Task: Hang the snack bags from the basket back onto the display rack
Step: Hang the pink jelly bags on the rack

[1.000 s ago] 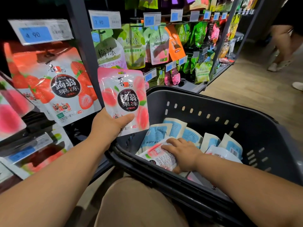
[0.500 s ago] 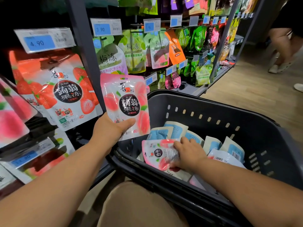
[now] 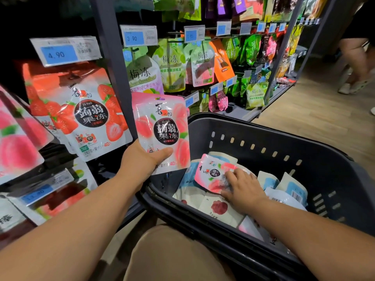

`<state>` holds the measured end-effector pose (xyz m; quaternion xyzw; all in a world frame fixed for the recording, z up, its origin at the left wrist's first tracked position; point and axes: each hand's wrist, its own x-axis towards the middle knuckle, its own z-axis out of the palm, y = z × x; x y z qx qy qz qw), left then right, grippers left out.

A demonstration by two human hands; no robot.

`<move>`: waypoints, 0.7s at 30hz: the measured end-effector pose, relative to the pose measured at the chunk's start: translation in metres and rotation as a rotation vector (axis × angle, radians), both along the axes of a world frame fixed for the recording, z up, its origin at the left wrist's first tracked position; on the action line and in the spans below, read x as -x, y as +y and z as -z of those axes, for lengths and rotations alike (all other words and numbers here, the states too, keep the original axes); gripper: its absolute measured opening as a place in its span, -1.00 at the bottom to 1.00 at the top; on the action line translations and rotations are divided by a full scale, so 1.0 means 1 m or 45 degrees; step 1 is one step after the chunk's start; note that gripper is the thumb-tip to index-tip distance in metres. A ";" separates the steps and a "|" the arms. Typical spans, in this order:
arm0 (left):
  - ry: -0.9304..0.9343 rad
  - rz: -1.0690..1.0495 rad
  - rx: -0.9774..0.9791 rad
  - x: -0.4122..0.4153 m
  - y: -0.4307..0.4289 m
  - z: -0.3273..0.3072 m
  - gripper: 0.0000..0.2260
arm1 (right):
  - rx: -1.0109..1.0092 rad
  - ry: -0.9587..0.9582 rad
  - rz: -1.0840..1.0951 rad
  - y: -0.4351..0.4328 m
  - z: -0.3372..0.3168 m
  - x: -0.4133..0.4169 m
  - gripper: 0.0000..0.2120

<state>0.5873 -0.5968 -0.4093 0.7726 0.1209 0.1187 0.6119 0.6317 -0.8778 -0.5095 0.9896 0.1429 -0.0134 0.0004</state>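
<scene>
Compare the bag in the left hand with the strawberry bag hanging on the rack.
The held bag is pink with peaches; the strawberry bag is red-orange with strawberries. The held bag is off the rack, gripped at its bottom by the left hand; the strawberry bag hangs below the 4.90 price tag. Both carry the same round black label.

- Left price tag (image 3: 58, 54): 4.90 on blue.
- Next tag (image 3: 134, 38), just to its right: 3.90.
- Strawberry bag (image 3: 81, 112), hanging at left: "jū ruò", 蒟蒻果冻, and 40% low down.
- Peach bag (image 3: 162, 130), near centre: same 蒟蒻果冻, 40% at the bottom.
- Green bags (image 3: 172, 65), farther right: 梅冻.
- Pouch (image 3: 142, 74) beside them: 梅冻, then 百香果NFC果浆梅冻.
- Small bag (image 3: 213, 175) in the basket (image 3: 263, 134): print too small to read.
</scene>
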 end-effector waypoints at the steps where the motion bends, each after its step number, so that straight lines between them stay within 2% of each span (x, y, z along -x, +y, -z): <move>1: -0.001 0.006 0.001 0.000 0.000 0.000 -0.62 | 0.020 0.035 0.008 0.001 -0.001 0.000 -0.29; 4: 0.003 0.006 0.006 0.000 0.000 0.001 -0.63 | 0.082 0.127 0.039 0.002 -0.001 0.001 -0.10; 11: -0.013 0.013 0.016 -0.001 0.001 0.002 -0.66 | -0.070 0.189 0.144 0.004 -0.008 0.002 -0.21; 14: -0.016 0.006 0.024 0.000 0.000 0.002 -0.70 | -0.226 0.189 0.215 0.004 -0.011 -0.001 -0.33; 18: -0.012 0.014 0.075 0.001 -0.001 0.001 -0.72 | -0.579 0.159 0.395 0.003 -0.026 -0.003 -0.75; 21: -0.008 0.018 0.081 0.002 -0.002 0.000 -0.73 | -0.947 0.191 0.553 0.000 -0.035 -0.010 -0.81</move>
